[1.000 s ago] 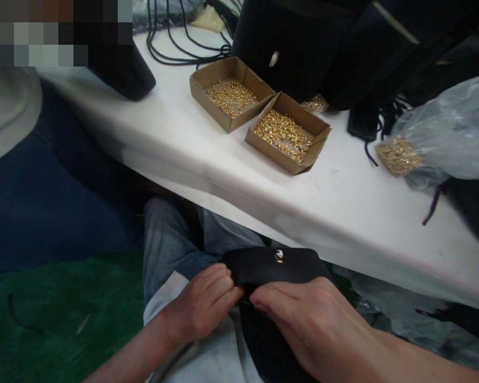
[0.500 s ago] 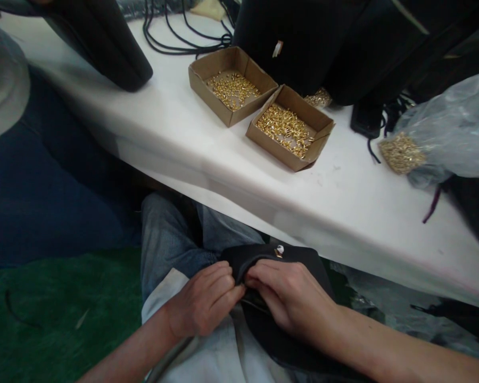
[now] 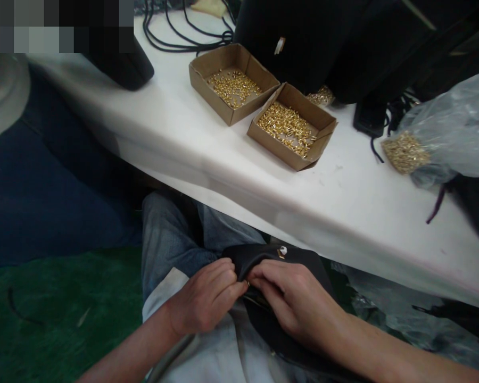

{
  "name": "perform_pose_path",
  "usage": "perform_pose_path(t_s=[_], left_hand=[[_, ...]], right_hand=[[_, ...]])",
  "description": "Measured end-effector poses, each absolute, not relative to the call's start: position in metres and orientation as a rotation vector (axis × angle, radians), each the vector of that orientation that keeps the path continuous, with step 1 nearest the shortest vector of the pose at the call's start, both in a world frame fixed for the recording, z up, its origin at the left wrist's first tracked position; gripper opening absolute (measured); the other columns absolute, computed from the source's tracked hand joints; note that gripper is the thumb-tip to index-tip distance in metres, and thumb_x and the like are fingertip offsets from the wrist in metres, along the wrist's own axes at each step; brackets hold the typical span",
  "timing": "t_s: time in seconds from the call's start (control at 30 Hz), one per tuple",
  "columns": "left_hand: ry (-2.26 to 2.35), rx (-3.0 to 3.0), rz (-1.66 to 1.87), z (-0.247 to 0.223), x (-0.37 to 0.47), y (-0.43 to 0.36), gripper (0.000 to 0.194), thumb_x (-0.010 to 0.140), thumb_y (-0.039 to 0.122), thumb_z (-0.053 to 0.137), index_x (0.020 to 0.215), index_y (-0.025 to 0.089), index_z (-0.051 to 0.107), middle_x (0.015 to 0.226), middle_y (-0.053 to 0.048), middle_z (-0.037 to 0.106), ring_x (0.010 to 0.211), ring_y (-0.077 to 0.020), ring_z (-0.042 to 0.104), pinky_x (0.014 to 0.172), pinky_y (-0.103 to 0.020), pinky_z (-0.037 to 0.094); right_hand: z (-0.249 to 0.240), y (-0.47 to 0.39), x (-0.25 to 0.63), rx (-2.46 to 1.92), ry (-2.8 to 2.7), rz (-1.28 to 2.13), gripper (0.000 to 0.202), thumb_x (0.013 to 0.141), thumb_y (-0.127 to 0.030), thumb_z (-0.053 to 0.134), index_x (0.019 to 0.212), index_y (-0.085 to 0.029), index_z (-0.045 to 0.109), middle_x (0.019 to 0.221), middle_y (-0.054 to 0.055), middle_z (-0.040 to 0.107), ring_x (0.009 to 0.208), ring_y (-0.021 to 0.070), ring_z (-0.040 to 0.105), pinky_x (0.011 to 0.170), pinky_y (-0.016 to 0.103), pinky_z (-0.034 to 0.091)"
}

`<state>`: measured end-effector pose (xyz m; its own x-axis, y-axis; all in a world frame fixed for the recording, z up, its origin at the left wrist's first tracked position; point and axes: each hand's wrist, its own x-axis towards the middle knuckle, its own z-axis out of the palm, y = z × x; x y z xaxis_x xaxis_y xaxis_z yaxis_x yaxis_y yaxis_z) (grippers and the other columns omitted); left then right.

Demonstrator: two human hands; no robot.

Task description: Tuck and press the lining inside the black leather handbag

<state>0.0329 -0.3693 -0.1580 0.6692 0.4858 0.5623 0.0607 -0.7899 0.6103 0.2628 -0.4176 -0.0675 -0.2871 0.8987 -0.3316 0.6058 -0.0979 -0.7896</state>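
Note:
A black leather-like bag [image 3: 303,259] lies across my lap, with a small gold-coloured fitting with a white bit [image 3: 281,251] on its upper face. My left hand [image 3: 211,292] is closed, its fingers pinching the folded edge of the bag. Close against it, my right hand [image 3: 291,292] is also closed, fingertips pressed together at the same edge. A tiny gold-coloured glint [image 3: 248,283] shows between the two sets of fingertips; its shape is too small to make out. The fingers hide part of the bag's opening.
Two cardboard boxes [image 3: 212,101] [image 3: 271,142] of small gold-coloured metal pieces stand on the white-covered table [image 3: 175,127]. Behind them are large black bags [image 3: 295,53]. A clear plastic bag [image 3: 459,127] lies right. At left, another person's dark blue clothing [image 3: 56,202] borders my space.
Both hands stay at the bag's edge, with the fingertips shifted slightly. A gold-coloured glint now shows between them. The view has moved a little.

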Motion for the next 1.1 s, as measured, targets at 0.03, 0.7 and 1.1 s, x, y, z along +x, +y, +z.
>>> perform_pose_path(t_s=[0.03, 0.7, 1.1], left_hand=[[0.423, 2.321, 1.001, -0.1581, 0.0332, -0.3692, 0.028, 0.11, 0.003, 0.042, 0.116, 0.014, 0.067, 0.09, -0.004, 0.068, 0.088, -0.018, 0.063, 0.101, -0.039, 0.066], [0.411, 2.325, 1.005, -0.155, 0.0363, -0.3676, 0.026, 0.113, 0.006, 0.042, 0.114, 0.014, 0.067, 0.09, -0.004, 0.066, 0.088, -0.0184, 0.061, 0.103, -0.038, 0.065], [0.4, 2.319, 0.998, -0.1539, 0.0382, -0.3665, 0.025, 0.113, 0.006, 0.044, 0.115, 0.013, 0.068, 0.093, -0.006, 0.069, 0.088, -0.0178, 0.063, 0.102, -0.037, 0.065]], right_hand=[[-0.0671, -0.4178, 0.2627, -1.662, -1.858, 1.328, 0.022, 0.112, -0.017, 0.051, 0.101, -0.021, 0.07, 0.098, 0.004, 0.077, 0.085, 0.0207, 0.071, 0.079, 0.032, 0.051], [-0.0672, -0.4206, 0.266, -1.677, -1.851, 1.386, 0.022, 0.113, -0.019, 0.048, 0.109, -0.021, 0.07, 0.101, 0.006, 0.076, 0.089, 0.023, 0.071, 0.083, 0.036, 0.052], [-0.0718, -0.4255, 0.2688, -1.657, -1.827, 1.375, 0.02, 0.113, -0.019, 0.049, 0.11, -0.021, 0.068, 0.102, 0.005, 0.075, 0.089, 0.022, 0.07, 0.083, 0.035, 0.052]])
